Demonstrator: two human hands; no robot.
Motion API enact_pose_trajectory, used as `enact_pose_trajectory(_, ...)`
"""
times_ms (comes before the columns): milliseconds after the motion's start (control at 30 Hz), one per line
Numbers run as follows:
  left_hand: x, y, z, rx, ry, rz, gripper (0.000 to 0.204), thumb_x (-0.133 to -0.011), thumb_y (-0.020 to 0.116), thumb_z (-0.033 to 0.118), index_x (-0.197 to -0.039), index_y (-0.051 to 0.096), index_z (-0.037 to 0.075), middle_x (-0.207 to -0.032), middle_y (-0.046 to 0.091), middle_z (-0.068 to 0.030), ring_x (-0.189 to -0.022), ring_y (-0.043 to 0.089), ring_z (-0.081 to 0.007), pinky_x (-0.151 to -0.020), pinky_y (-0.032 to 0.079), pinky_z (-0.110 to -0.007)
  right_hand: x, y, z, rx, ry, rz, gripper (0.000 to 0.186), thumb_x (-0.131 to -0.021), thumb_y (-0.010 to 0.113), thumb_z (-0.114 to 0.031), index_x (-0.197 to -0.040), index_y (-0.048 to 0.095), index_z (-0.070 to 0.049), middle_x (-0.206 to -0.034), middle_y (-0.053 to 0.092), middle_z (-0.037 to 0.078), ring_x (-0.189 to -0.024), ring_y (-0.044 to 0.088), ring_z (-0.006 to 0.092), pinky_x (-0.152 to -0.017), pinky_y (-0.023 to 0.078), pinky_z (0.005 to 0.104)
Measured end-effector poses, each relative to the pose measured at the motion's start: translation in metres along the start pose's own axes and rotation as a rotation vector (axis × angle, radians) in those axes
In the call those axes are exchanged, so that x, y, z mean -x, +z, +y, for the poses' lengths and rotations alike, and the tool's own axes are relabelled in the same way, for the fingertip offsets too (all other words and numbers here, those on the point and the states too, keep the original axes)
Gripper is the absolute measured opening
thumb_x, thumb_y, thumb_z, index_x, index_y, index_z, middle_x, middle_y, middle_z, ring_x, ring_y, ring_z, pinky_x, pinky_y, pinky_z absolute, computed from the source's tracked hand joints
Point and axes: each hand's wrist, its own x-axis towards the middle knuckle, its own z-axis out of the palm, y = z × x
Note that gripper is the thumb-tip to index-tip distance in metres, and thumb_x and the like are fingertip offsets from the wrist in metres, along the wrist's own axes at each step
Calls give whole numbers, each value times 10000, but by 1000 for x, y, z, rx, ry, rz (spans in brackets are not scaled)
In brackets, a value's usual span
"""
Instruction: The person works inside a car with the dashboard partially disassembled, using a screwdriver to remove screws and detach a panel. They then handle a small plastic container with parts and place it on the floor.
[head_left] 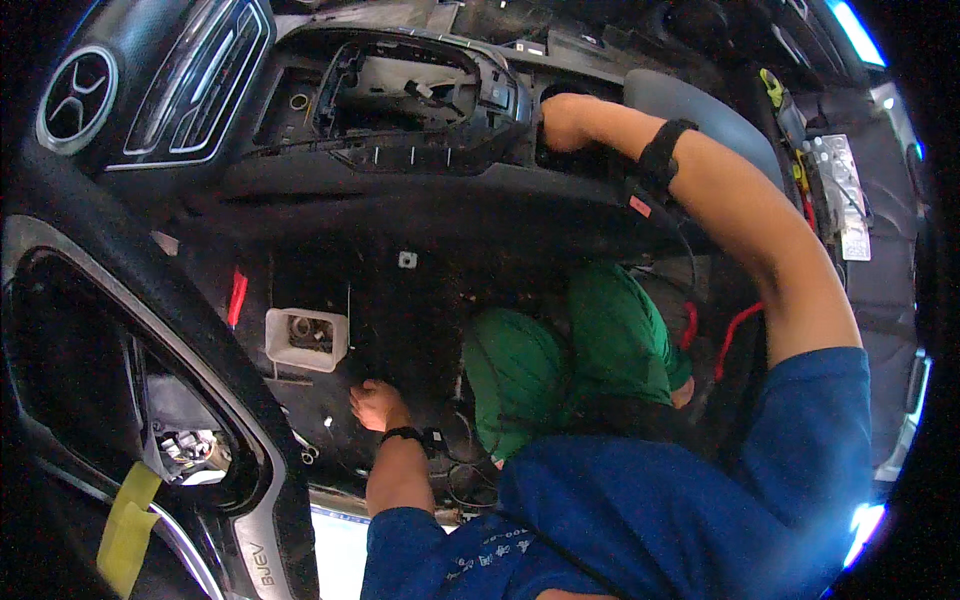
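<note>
My right hand [568, 122] reaches down into the rear compartment of a black centre console [430, 155], beside the grey armrest [690, 105]. Its fingers are bent downward and mostly hidden inside, so what they touch does not show. Low over the dark car floor is my left hand [377, 405], its fingers curled in; anything within them is hidden. Just beyond it stands a small white tub [308, 365] with small metal parts in it. Ahead of my right hand, the console's upper trim is off around a wide opening [400, 85].
A steering wheel [190, 250] fills the left side. Red-handled tools [237, 297] and scissors-like handles [308, 452] lie on the floor. My knees in green trousers [520, 370] take up the middle. More tools and a clear bag of parts [845, 190] lie at right.
</note>
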Motion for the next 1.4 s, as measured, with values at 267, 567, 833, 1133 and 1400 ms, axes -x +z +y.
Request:
enact_pose_trajectory(267,2,9,-5,-8,19,46,341,-919,483,243,-1033,675,-14,-1119,680,-234,-1042,618,-445,-943,486,-549,7,-10,-10,134,5,-36,287,-813,605,-184,-981,760,-13,-1035,725,245,-1017,687,411,-876,540,488)
enact_pose_trajectory(567,6,2,-1,-26,31,69,296,-918,489,230,-969,663,-5,-1052,679,-215,-993,633,-428,-859,512,-553,9,-3,-6,12,-14,37,285,-832,571,-178,-967,750,-1,-1059,717,251,-1022,674,419,-862,537,498)
enact_pose_trajectory(833,3,2,0,-7,5,13,296,-917,517,214,-1004,676,-20,-1089,690,-235,-1015,638,-439,-905,509,-539,7,-5,-7,-53,72,21,300,-821,595,-210,-966,757,-2,-1064,711,264,-1038,671,416,-896,529,496)
enact_pose_trajectory(1133,1,1,-4,-27,71,-2,315,-921,524,219,-1046,680,-23,-1137,686,-242,-1044,630,-451,-930,502,-545,13,-14,-16,18,123,27,273,-754,666,-211,-931,781,-38,-1016,735,217,-966,705,390,-835,561,491)
enact_pose_trajectory(1400,0,13,-8,-39,-46,15,309,-906,506,219,-1014,677,-13,-1066,686,-234,-988,635,-453,-892,507,-561,12,-8,-11,72,49,-21,317,-844,624,-227,-1003,750,17,-1099,715,250,-1063,679,406,-900,545,495)
